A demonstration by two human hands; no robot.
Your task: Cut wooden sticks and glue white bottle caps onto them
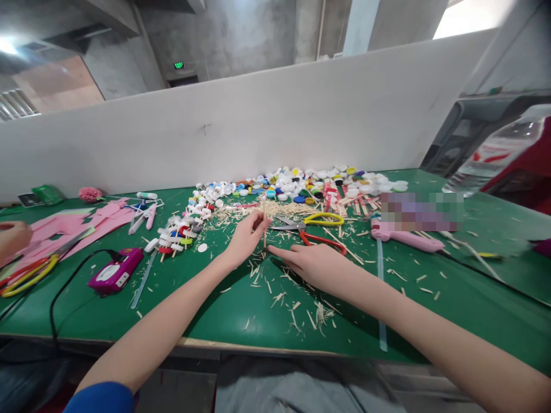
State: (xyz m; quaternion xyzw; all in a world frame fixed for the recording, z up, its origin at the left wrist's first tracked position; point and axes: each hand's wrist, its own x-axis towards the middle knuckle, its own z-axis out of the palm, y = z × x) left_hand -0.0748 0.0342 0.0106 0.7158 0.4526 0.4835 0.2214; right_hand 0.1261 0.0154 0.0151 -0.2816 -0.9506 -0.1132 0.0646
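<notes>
A thin wooden stick point(264, 230) stands nearly upright over the green table, pinched near its upper part by the fingers of my left hand point(247, 234). My right hand point(312, 263) comes in from the other side, its index finger reaching the stick's lower end and the other fingers curled. Something small and dark is at that fingertip; I cannot tell what it is or whether the fingers grip it. Just behind my right hand lie open scissors point(322, 218) with yellow and red handles. Pale wood shavings point(321, 315) are scattered around both hands.
Bottle caps point(284, 182) are heaped along the white partition point(241, 132); some at left are threaded on sticks. Right are a pink glue gun point(408, 238) and a water bottle point(499, 149). Left are a purple power block point(116, 272), pink paper point(107, 221) and another person's hand point(12, 238).
</notes>
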